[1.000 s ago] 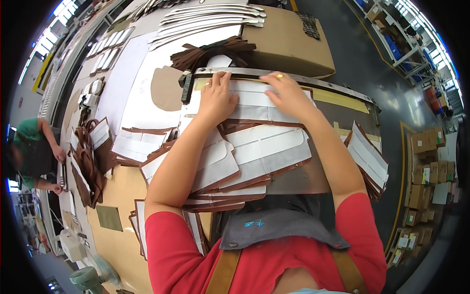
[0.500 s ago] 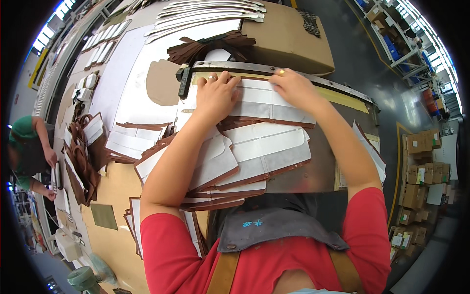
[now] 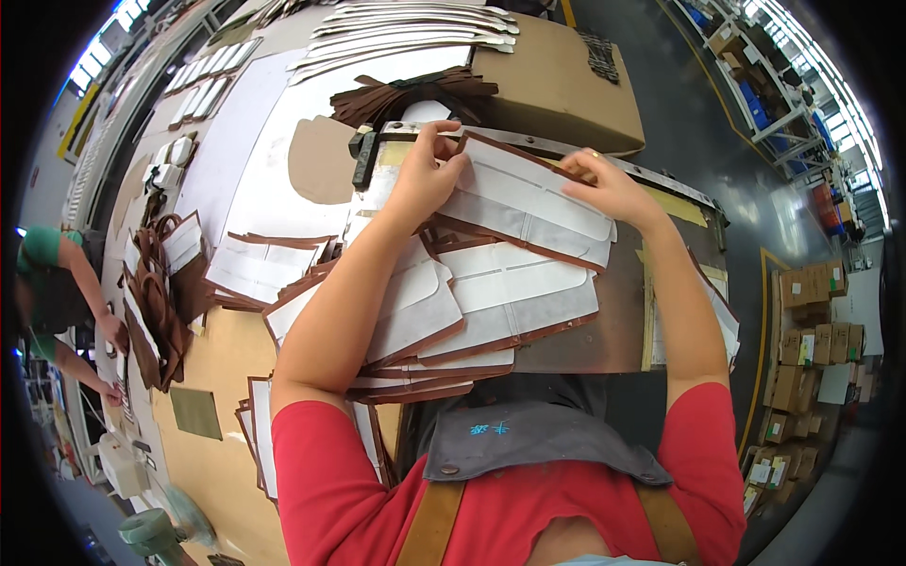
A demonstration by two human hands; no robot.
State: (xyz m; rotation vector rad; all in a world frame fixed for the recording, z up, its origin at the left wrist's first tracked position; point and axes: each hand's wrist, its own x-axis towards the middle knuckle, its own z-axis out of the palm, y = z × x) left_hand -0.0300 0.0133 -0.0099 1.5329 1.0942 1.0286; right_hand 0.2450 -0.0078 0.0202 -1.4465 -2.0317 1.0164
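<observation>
A white panel with brown edges [image 3: 538,198], seemingly leather backed with white lining, lies slanted between my hands, its far edge lifted by the metal bar [image 3: 552,144]. My left hand [image 3: 427,179] is closed at the panel's far left corner, thumb and fingers pinching its edge. On the far right edge my right hand [image 3: 609,191] is closed too, fingers curled and thumb against the panel. Nearer to me, overlapping panels of the same kind [image 3: 510,292] lie in a fanned pile that passes under my left forearm.
Brown strips tied in a bundle [image 3: 415,94] lie beyond the bar, beside a large cardboard box [image 3: 562,90]. More panels [image 3: 269,267] and brown straps [image 3: 156,302] are on the left. A co-worker's arm [image 3: 85,278] shows at far left. Cartons [image 3: 802,358] stand at right.
The panel has come away from the bar toward me and turned, its right end now lower. My right hand has shifted right and nearer; my left hand has closed at the corner.
</observation>
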